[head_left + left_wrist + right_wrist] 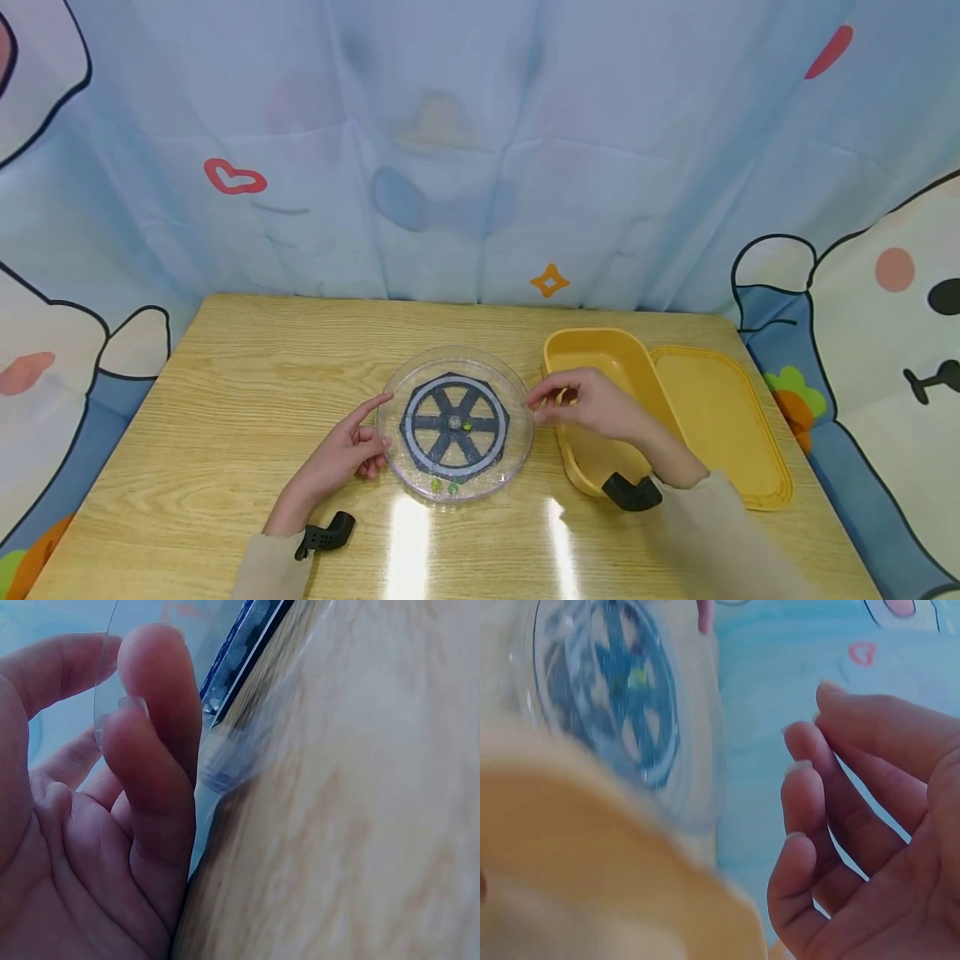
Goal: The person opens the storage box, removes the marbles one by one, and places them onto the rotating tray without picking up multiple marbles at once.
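A clear round plastic dish (pixel 454 358) lies on the table with a dark blue six-spoked wheel shape (pixel 470 454) inside a pale ring. One small green-yellow marble (pixel 468 426) sits near the hub; two more, a yellowish marble (pixel 436 484) and a green marble (pixel 453 488), lie by the near rim. My left hand (pixel 347 450) touches the dish's left edge with a straight index finger and the thumb, the other fingers bent. Loosely bent at the right rim, my right hand (pixel 592 404) has nothing between its fingertips (pixel 802 739) in the right wrist view.
A yellow plastic box (pixel 592 336) without its cover stands right of the dish, partly under the right forearm. Its flat yellow lid (pixel 720 417) lies beside it, farther right. A printed blue curtain (pixel 450 250) hangs along the back edge of the wooden table (pixel 270 358).
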Demonstrator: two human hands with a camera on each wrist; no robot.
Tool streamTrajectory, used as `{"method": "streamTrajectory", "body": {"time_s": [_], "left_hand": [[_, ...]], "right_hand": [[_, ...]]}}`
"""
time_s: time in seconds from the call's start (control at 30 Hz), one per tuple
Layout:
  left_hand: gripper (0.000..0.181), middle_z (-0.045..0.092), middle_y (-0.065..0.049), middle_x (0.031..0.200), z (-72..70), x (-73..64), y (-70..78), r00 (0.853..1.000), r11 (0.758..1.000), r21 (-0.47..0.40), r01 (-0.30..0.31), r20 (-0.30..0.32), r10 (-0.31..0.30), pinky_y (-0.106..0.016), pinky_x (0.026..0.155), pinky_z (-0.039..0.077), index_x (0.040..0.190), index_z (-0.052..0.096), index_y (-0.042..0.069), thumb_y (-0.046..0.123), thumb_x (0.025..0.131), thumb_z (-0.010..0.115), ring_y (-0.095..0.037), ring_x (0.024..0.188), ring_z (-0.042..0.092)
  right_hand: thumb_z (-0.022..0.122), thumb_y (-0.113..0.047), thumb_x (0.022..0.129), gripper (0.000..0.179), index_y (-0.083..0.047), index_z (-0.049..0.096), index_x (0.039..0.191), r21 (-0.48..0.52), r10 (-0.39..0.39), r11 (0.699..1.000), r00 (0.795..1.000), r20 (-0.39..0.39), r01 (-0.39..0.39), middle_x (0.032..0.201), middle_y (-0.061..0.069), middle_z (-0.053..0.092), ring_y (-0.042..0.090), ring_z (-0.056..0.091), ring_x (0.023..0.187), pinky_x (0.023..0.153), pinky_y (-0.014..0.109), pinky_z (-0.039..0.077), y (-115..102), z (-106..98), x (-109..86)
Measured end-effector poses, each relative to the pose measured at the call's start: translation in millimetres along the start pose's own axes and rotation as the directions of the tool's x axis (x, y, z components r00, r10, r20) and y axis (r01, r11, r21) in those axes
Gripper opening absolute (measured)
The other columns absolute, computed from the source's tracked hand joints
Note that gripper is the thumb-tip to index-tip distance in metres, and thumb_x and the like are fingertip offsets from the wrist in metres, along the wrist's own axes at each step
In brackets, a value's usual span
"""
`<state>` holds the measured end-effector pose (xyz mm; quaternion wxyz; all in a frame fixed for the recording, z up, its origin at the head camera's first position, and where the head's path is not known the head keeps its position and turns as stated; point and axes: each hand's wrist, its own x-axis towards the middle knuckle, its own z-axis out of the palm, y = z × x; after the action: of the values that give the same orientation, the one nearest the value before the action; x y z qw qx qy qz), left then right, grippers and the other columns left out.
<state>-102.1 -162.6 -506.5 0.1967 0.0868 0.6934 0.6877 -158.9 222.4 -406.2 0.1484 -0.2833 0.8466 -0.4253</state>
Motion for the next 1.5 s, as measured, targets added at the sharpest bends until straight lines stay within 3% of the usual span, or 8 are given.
{"method": "streamTrajectory", "body": {"time_s": [0.23,0.43,0.53,0.67,0.8,1.07,1.2,1.5], "left_hand": [[0.068,0.060,-0.011,0.074,0.5,-0.1,1.1,1.000,1.000,0.008,0.006,-0.001,-0.006,-0.027,0.053,0.050,0.158,0.026,0.021,0.010,0.101,0.059,-0.015,0.057,0.056],[0.067,0.060,-0.012,0.074,0.6,0.2,1.8,1.000,1.000,0.015,0.009,-0.003,-0.009,-0.028,0.053,0.051,0.158,0.027,0.022,0.011,0.101,0.060,-0.016,0.057,0.057],[0.067,0.060,-0.012,0.074,0.2,0.4,1.6,1.000,1.000,0.020,0.009,-0.004,-0.009,-0.028,0.053,0.051,0.158,0.027,0.022,0.011,0.100,0.060,-0.016,0.058,0.057],[0.067,0.060,-0.012,0.075,0.0,-0.1,1.2,1.000,1.000,0.022,0.015,-0.004,-0.015,-0.028,0.053,0.051,0.158,0.027,0.023,0.011,0.100,0.060,-0.016,0.058,0.057],[0.068,0.060,-0.012,0.075,-0.1,-0.1,1.5,1.000,1.000,0.024,0.018,-0.004,-0.018,-0.028,0.053,0.051,0.158,0.028,0.023,0.012,0.100,0.061,-0.015,0.058,0.057],[0.067,0.060,-0.012,0.075,-0.8,-0.3,2.6,1.000,0.999,0.032,0.015,-0.013,-0.015,-0.028,0.054,0.052,0.158,0.028,0.023,0.010,0.100,0.060,-0.016,0.058,0.057],[0.067,0.060,-0.012,0.075,-0.5,-1.0,1.8,1.000,0.999,0.032,0.018,-0.010,-0.018,-0.028,0.054,0.052,0.158,0.028,0.023,0.010,0.100,0.060,-0.015,0.058,0.057],[0.067,0.060,-0.012,0.075,-0.2,-1.0,1.3,1.000,0.999,0.038,0.016,-0.014,-0.016,-0.028,0.054,0.052,0.158,0.028,0.024,0.010,0.100,0.060,-0.015,0.058,0.057]], "right_hand": [[0.077,-0.006,0.087,0.016,0.002,0.073,0.101,0.111,0.030,0.993,0.999,0.033,-0.034,0.093,0.012,0.072,0.017,0.061,0.075,0.062,0.026,0.051,29.6,-23.7,-6.7],[0.077,-0.005,0.086,0.014,0.001,0.073,0.098,0.149,0.090,0.983,0.988,0.123,-0.108,0.090,0.012,0.070,0.018,0.062,0.076,0.065,0.028,0.054,58.5,-35.2,-9.9],[0.079,-0.006,0.084,0.015,-0.001,0.073,0.096,0.116,0.112,0.984,0.971,0.210,-0.139,0.087,0.009,0.070,0.017,0.063,0.076,0.068,0.028,0.054,67.7,-35.9,-10.6],[0.082,-0.007,0.080,0.017,-0.002,0.074,0.094,0.047,0.124,0.988,0.929,0.349,-0.150,0.083,0.004,0.069,0.014,0.062,0.074,0.068,0.026,0.053,73.4,-30.6,-10.0],[0.085,-0.006,0.075,0.019,-0.001,0.072,0.088,0.005,0.132,0.989,0.895,0.426,-0.148,0.076,0.000,0.065,0.011,0.058,0.070,0.064,0.023,0.049,73.5,-23.8,-8.0],[0.091,-0.009,0.066,0.028,-0.004,0.065,0.075,-0.112,0.099,0.992,0.894,0.438,-0.055,0.071,-0.004,0.055,0.005,0.048,0.065,0.061,0.021,0.043,69.4,-14.4,-4.4],[0.091,-0.004,0.062,0.027,-0.007,0.065,0.069,-0.148,0.104,0.988,0.899,0.426,-0.045,0.070,-0.006,0.053,0.004,0.047,0.065,0.060,0.021,0.042,67.1,-10.0,-4.3],[0.089,-0.009,0.066,0.020,-0.010,0.070,0.070,-0.126,0.102,0.991,0.899,0.427,-0.053,0.068,-0.010,0.056,0.004,0.049,0.063,0.059,0.021,0.042,70.2,-12.0,-4.6]]}}
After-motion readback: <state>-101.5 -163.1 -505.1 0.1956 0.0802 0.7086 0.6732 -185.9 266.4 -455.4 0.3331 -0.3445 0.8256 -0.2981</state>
